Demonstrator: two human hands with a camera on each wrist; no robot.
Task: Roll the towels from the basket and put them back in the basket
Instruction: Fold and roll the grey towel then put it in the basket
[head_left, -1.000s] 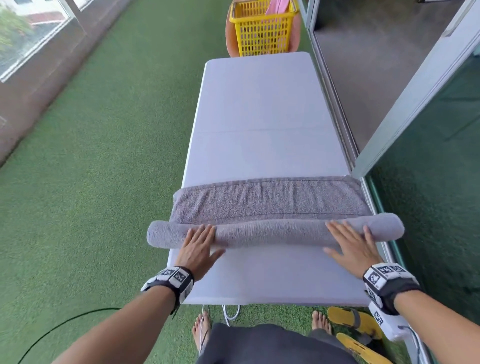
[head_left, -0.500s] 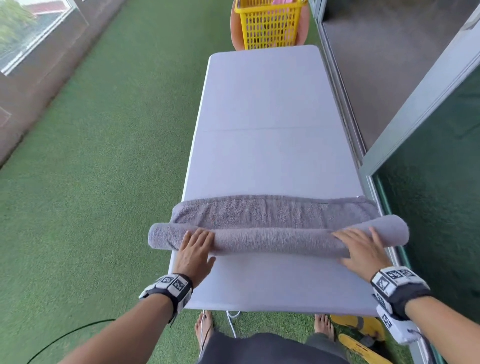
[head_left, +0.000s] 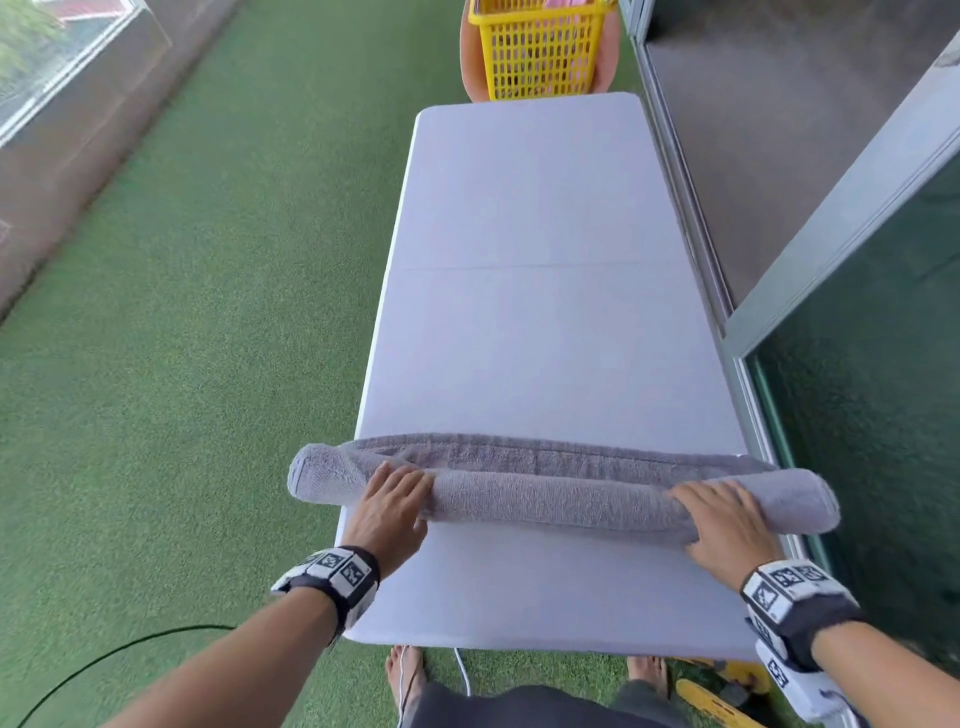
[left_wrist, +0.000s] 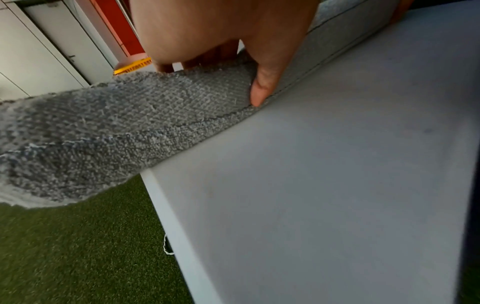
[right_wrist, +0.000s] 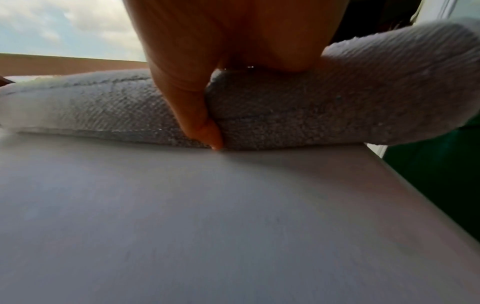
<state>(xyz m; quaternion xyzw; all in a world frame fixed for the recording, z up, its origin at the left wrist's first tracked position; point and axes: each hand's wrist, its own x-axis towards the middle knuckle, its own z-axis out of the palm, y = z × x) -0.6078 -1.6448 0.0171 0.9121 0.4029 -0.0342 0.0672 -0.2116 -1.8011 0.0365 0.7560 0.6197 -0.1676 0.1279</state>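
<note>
A grey towel (head_left: 561, 499) lies as a long roll across the near part of the white table (head_left: 545, 312), both ends overhanging the table's sides. Only a narrow flat strip remains beyond the roll. My left hand (head_left: 395, 499) grips the roll near its left end, fingers over the top and thumb (left_wrist: 262, 90) against the near side of the towel (left_wrist: 103, 123). My right hand (head_left: 722, 519) holds the roll near its right end the same way, thumb (right_wrist: 202, 123) pressed into the towel (right_wrist: 337, 102). The yellow basket (head_left: 540, 52) stands past the table's far end.
The basket sits on an orange chair (head_left: 470, 62) and holds something pink. Green artificial turf (head_left: 208, 364) surrounds the table. A sliding-door frame (head_left: 779, 291) runs close along the right side. Yellow sandals (head_left: 717, 701) and a black cable (head_left: 104, 660) lie by my feet.
Both hands have rolled the towel away from me; the flat part beyond the roll shrank from a wide band to a thin strip. My fingers went from flat to curved over the roll.
</note>
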